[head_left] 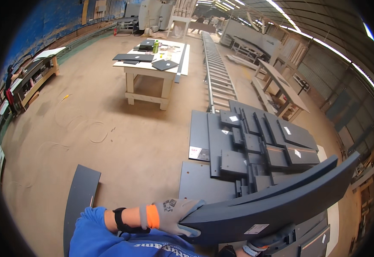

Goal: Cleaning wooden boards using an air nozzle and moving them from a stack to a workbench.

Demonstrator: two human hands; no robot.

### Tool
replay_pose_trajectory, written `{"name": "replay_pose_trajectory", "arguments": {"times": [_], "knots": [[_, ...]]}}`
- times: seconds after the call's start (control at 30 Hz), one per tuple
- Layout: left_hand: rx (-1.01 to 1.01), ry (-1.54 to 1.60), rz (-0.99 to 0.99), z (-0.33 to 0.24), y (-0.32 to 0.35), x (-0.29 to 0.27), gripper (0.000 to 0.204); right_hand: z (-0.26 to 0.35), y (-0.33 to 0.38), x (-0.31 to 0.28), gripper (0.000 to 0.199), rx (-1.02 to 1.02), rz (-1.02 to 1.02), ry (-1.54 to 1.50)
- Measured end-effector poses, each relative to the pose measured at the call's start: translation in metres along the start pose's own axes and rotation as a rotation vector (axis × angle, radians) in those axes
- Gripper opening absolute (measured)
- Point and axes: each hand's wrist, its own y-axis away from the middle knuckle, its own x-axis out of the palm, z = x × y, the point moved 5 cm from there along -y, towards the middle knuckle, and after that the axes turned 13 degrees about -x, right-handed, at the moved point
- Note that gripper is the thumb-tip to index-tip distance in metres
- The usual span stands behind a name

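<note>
Two long dark grey panels, a front panel [298, 199] with a white label and a second panel [277, 184] behind it, are held on edge in front of me, slanting up to the right. My left hand [180, 216], in a grey glove with an orange cuff, is closed around their near left end. Lower down, my right hand [277, 240], also gloved, grips the bottom edge of the panels; some of its fingers are hidden. Beneath and beyond them lies a spread of stacked dark boards [251, 141] in various sizes, several bearing white labels.
A roller conveyor [219, 68] runs away from the boards. Ahead stands a wooden worktable [148, 70] with dark panels and a green bottle on it. Another dark panel [80, 188] is at my left. A bench [281, 88] stands at the right; a thin cable [99, 139] lies on the floor.
</note>
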Motion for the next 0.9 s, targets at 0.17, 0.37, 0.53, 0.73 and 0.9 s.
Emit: {"name": "replay_pose_trajectory", "arguments": {"times": [0.17,0.37,0.53,0.73,0.9], "knots": [[0.208,0.01,-0.308,0.034,0.024,-0.015,0.088,-0.006,-0.013,0.044,0.074,-0.596,0.155,0.191],[0.216,0.018,-0.421,0.086,0.043,-0.07,0.091,0.037,-0.02,0.164,0.053,-0.197,0.442,-0.873],[0.262,-0.021,-0.67,0.132,0.061,-0.148,0.074,0.117,0.01,0.266,0.035,-0.141,0.288,-0.564],[0.19,-0.054,-0.625,0.182,0.072,-0.243,0.076,0.216,0.038,0.391,0.023,-1.178,0.336,0.46],[0.079,-0.061,-0.757,0.231,0.074,-0.296,0.079,0.254,0.064,0.505,0.026,-1.134,0.422,0.471]]}}
